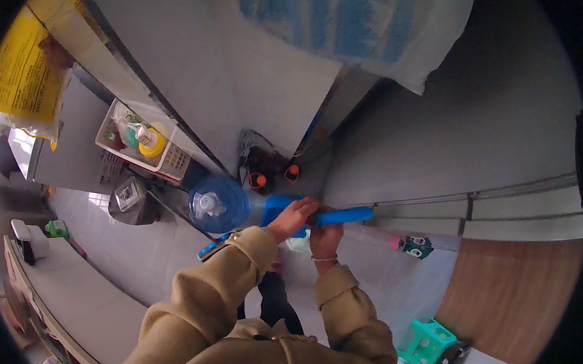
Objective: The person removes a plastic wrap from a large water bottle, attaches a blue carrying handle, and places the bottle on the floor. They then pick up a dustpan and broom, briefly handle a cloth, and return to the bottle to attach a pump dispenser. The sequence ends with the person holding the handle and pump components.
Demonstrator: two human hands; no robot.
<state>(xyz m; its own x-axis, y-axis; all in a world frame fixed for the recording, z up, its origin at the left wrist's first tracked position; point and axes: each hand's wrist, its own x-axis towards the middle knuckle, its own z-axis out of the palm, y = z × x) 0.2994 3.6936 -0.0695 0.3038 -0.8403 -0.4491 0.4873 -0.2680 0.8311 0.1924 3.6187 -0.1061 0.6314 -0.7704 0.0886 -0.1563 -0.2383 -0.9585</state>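
My left hand (292, 218) grips the blue handle (343, 215) of a blue tool that ends in a wide blue head (275, 208) near the floor by the wall. My right hand (326, 236) holds the same handle from below, just right of the left hand. A thin bracelet circles my right wrist. Both arms wear tan coat sleeves. What lies under the blue head is hidden by my left hand.
A large blue water jug (218, 204) stands left of the tool. A white basket (140, 145) of bottles sits on a shelf, a metal bin (132, 201) below it. Cables and orange-capped items (272, 175) lie by the wall. A green stool (426, 341) stands at the lower right.
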